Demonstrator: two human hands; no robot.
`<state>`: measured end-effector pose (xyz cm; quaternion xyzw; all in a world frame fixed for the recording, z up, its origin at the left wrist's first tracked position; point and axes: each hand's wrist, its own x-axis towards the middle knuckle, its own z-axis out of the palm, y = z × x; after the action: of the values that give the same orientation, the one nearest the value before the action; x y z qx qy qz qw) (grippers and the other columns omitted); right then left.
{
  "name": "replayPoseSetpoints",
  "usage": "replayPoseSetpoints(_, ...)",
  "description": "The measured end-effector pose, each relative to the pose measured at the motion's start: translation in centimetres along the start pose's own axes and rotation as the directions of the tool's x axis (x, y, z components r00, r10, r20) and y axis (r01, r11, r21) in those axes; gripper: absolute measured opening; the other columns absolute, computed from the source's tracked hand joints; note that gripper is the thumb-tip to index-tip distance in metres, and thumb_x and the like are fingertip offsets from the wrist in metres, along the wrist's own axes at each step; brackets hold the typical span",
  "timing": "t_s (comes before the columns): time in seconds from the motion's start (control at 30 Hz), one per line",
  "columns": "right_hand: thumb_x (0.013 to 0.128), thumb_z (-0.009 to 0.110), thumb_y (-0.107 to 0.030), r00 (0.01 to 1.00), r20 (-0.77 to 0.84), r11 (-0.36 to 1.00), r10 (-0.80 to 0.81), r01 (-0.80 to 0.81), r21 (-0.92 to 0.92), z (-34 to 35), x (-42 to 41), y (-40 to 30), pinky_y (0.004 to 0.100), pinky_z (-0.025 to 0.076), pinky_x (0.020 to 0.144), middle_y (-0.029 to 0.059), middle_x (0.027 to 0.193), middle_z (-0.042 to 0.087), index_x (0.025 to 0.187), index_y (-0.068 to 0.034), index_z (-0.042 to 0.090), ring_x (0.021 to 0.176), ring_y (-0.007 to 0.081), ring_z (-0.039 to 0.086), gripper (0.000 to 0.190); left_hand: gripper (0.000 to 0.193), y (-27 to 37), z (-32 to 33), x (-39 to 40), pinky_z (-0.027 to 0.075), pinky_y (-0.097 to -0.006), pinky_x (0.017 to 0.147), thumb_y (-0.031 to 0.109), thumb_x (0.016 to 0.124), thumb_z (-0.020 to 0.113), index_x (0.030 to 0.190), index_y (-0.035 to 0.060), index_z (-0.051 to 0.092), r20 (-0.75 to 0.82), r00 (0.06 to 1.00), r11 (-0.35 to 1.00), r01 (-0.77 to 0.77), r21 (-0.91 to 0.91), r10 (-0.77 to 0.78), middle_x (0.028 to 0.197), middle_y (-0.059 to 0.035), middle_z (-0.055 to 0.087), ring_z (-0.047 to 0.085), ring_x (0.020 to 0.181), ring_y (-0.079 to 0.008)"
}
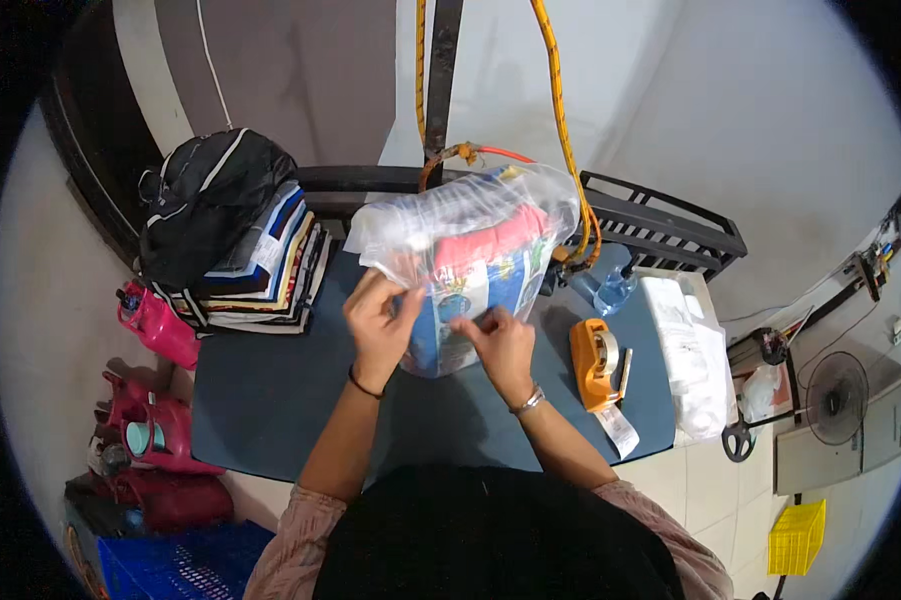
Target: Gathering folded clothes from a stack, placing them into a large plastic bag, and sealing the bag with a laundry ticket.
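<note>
A clear plastic bag [461,259] filled with folded fabric in pink, blue and white stands on the dark table [270,405]. Its wrinkled upper part is whitish and catches the light. My left hand [379,322], with a dark band at the wrist, grips the bag's left side below that wrinkled part. At the lower front, the curled fingers and thumb of my right hand [506,349] pinch the plastic; a bracelet circles this wrist. To the right, an orange tape dispenser [589,367] holds a tape roll, with a printed paper slip [617,431] at its near end.
A black bag [214,195] rests on a stack of folded fabrics [270,292] at left. Yellow cables [559,112] hang behind the bag. A water bottle [614,291] and white plastic packs [687,360] lie right. Pink gas cylinders [172,431] and a blue crate [187,562] are lower left.
</note>
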<state>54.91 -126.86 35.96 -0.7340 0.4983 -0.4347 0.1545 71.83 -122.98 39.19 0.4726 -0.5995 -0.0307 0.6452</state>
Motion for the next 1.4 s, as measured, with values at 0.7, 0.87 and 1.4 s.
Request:
replayPoseSetpoints(0.7,0.081,0.059,-0.005,0.966,-0.106,0.753,-0.235,0.25,0.609,-2.3,21.9,11.0,0.0231,0.048,0.071,0.0065,0.092,0.064,0.097,0.005,0.062,0.08,0.0105,0.059,0.019,0.017,0.6,-3.3,6.0,0.049,-0.0302,0.073,0.0,0.068,0.067,0.083,0.0019,0.06,0.02,0.977,0.827,-0.189,0.53,0.211,0.09,-0.0139,0.063,0.062,0.081,-0.0266)
replayPoseSetpoints(0.87,0.081,0.06,-0.011,0.989,-0.15,0.603,-0.003,0.121,0.788,-0.8,18.4,12.2,0.0262,0.044,0.081,0.0087,0.101,0.062,0.104,0.003,0.059,0.092,0.0151,0.057,0.026,0.016,0.2,-4.8,3.8,0.045,-0.0309,0.083,0.001,0.071,0.068,0.085,0.0024,0.061,-0.01,1.0,0.947,0.019,0.321,-0.016,0.113,-0.0175,0.056,0.057,0.099,-0.0253)
replayPoseSetpoints(1.4,0.096,0.033,-0.036,0.885,0.456,0.302,0.088,-0.46,0.835,3.4,10.0,16.7,0.0313,0.028,0.103,0.0141,0.132,0.042,0.133,0.002,0.035,0.121,0.0199,0.039,0.053,0.061,-4.1,2.0,-6.4,0.039,-0.0314,0.093,0.045,0.089,0.043,0.129,-0.0001,0.037,0.173,0.756,0.769,0.639,0.012,-0.631,0.118,-0.0166,0.05,0.049,0.109,-0.0254)
